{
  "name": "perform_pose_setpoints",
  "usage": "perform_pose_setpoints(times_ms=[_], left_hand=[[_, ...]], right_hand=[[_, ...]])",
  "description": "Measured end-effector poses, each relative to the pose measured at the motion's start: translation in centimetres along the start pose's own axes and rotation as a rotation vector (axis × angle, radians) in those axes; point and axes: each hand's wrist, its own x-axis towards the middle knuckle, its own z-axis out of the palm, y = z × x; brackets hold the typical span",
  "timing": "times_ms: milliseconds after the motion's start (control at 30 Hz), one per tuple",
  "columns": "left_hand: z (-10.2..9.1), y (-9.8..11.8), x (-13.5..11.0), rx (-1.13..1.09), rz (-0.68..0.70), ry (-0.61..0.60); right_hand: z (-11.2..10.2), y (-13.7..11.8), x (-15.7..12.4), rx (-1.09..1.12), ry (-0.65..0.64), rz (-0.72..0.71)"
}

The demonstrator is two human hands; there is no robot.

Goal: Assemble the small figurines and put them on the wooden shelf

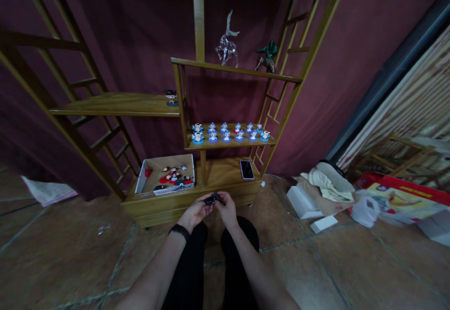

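Just in front of the shelf's base, my left hand (197,214) and my right hand (228,207) meet around a small dark object (212,200). It looks like a figurine part, but its detail is too small to make out. Fingers of both hands close on it from either side. Beyond my left hand, an open cardboard box (151,161) holds several red and black figurine pieces (173,175). One black-haired figurine (171,97) stands upright on the left shelf. Two rows of small blue and white figurines (226,136) stand on the middle shelf.
A phone (247,170) lies on the wooden base (225,171). On the upper shelf stand a clear deer ornament (227,47) and a dark green figure (269,56). White boxes (304,202), a plastic bag (365,208) and a red-yellow package (401,197) sit on the tiled floor at right.
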Motion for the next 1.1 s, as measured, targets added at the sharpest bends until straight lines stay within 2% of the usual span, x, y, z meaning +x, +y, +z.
perform_pose_setpoints(times_ms=[133, 333, 567, 967, 1100], left_hand=[[0.0, 0.1, -0.1, -0.002, -0.028, 0.016], [0.1, 0.1, 0.4, 0.035, -0.049, 0.078], [1.0, -0.3, -0.2, 0.085, 0.1, 0.173], [1.0, -0.7, -1.5, 0.216, 0.186, 0.011], [1.2, -0.7, -1.9, 0.258, 0.227, -0.019]], right_hand=[[-0.1, 0.3, 0.1, 0.016, -0.018, 0.011], [-0.1, 1.5, 1.1, 0.159, -0.044, 0.242], [-0.2, 2.1, 1.7, 0.239, 0.012, 0.363], [-0.5, -0.1, 1.0, 0.279, 0.046, 0.48], [-0.3, -0.4, 0.9, 0.31, 0.024, 0.475]])
